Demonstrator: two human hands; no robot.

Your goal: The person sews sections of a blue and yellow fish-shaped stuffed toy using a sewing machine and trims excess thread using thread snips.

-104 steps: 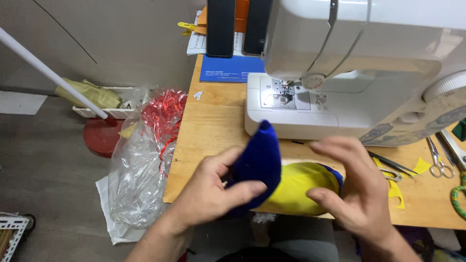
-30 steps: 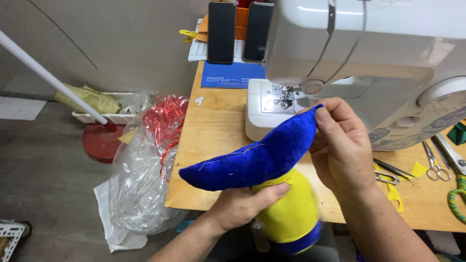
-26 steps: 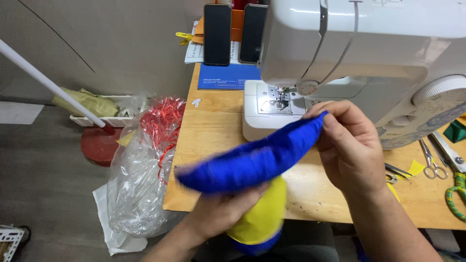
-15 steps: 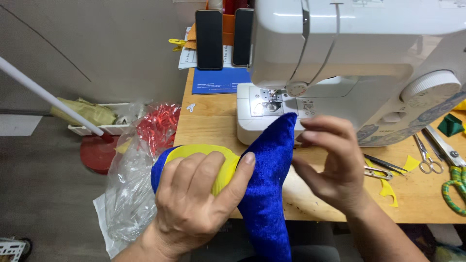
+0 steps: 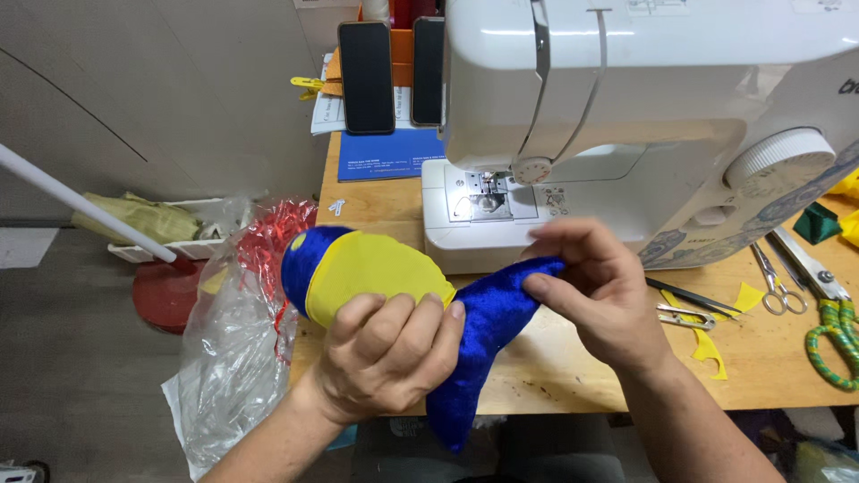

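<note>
A stuffed blue and yellow fabric toy (image 5: 376, 268) is held in front of the white sewing machine (image 5: 626, 116), above the near edge of the wooden table (image 5: 573, 367). My left hand (image 5: 385, 353) grips its yellow body from below. My right hand (image 5: 595, 291) pinches the upper end of the blue velvet tail (image 5: 483, 335), which hangs down past the table edge. The toy's blue head points left.
Two dark phones (image 5: 367, 76) stand at the back of the table beside a blue booklet (image 5: 389, 156). Scissors (image 5: 774, 277), tweezers (image 5: 689, 300), yellow fabric scraps (image 5: 707, 349) and green-handled shears (image 5: 828, 322) lie at right. A clear plastic bag (image 5: 233, 349) hangs left of the table.
The toy has been turned over: its yellow body moved from below to the upper left in my left hand. The blue tail swung down and my right hand shifted along it.
</note>
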